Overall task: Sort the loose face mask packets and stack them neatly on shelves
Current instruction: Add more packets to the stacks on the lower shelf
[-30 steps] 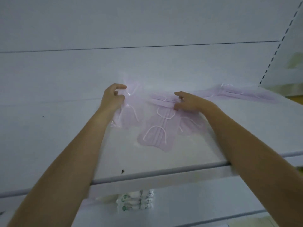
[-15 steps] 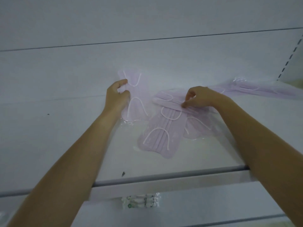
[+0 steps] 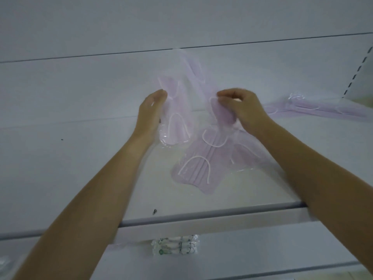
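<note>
Now, left fingers (image 3: 161,94) grip a clear packet (image 3: 178,126) of lilac mask; right fingers (image 3: 224,102) pinch a second packet (image 3: 219,113).

The light was dim, even and cool over the white shelf (image 3: 60,168), with only faint shadows beside the arms (image 3: 101,188). The frame was soft — the right hand (image 3: 244,110) smeared by motion — and small glints showed on the clear wrap of the packets (image 3: 177,126); straight shelf lines bowed toward the edges.

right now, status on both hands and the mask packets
Left hand grips purple packet. Right hand pinches second packet, raised. Loose packets unstacked on shelf.
</note>
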`<state>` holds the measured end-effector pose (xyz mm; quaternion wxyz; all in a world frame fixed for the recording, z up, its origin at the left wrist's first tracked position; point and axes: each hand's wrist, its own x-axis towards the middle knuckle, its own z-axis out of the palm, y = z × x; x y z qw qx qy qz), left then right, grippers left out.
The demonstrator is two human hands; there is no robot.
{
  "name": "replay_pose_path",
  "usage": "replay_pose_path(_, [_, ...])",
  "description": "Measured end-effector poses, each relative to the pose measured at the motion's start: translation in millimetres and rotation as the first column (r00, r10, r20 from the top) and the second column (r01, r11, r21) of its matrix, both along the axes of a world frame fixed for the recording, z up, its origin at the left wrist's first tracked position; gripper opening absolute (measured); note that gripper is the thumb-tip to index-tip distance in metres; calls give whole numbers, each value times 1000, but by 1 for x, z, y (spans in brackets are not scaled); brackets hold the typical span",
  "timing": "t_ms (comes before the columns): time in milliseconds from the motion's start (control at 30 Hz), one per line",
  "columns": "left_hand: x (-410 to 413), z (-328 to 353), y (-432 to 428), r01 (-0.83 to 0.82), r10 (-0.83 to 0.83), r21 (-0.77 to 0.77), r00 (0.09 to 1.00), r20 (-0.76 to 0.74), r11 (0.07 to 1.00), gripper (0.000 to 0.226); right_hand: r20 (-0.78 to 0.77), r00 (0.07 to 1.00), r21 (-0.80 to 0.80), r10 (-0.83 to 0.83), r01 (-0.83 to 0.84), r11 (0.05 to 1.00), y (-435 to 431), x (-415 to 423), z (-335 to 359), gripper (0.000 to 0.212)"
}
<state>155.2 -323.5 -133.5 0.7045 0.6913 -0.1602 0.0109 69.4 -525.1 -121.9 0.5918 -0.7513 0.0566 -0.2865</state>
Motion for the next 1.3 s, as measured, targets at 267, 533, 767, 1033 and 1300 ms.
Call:
replay_pose_path(267, [4, -9, 5, -129, 96, 210, 982, 162, 969, 54, -449, 882, -479, 144, -374, 794, 21, -1, -4, 62])
replay_pose_path(533, [10, -13, 12, -195, 162, 316, 978, 129, 928, 49, -694, 691, -663, -201, -504, 554, -6, -14, -10, 89])
replay_pose_path(767, [10, -15, 13, -199, 122, 395, 970, 212, 897, 46, -353, 929, -626, 115, -326, 708, -2, -11, -6, 45])
replay_pose_path(1033, [-8, -6, 11, 31, -88, 317, 982, 170, 948, 30, 79, 991, -206, 106, -88, 975, -3, -16, 7, 50])
replay_pose_path(1300, [-19, -12, 3, 176, -319, 510, 925, 208, 842, 50, -60, 984, -423, -169, 128, 897, -9, -8, -2, 40])
